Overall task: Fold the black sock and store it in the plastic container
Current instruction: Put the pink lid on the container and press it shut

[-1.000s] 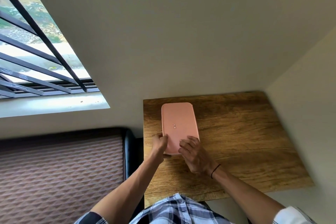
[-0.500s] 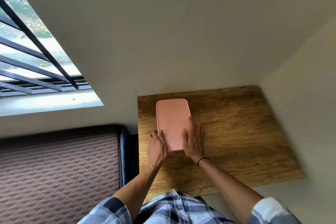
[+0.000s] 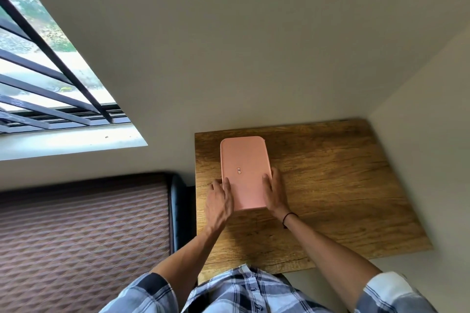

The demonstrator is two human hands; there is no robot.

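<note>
A pink plastic container (image 3: 243, 165) with its lid on lies lengthwise on the wooden table (image 3: 330, 185), toward the left side. My left hand (image 3: 218, 201) presses against its near left edge, thumb on the lid. My right hand (image 3: 276, 192) grips the near right edge, fingers along the side. Both hands clasp the closed container between them. No black sock is visible anywhere.
The table sits in a corner, with a wall behind and another wall (image 3: 419, 173) on the right. A bed with a patterned cover (image 3: 84, 236) and dark frame lies to the left. A barred window (image 3: 50, 89) is up at the left.
My hands moved from the container's near end to its two long sides. The right hand slid off the lid's corner to the right edge. The camera view shifted slightly.
</note>
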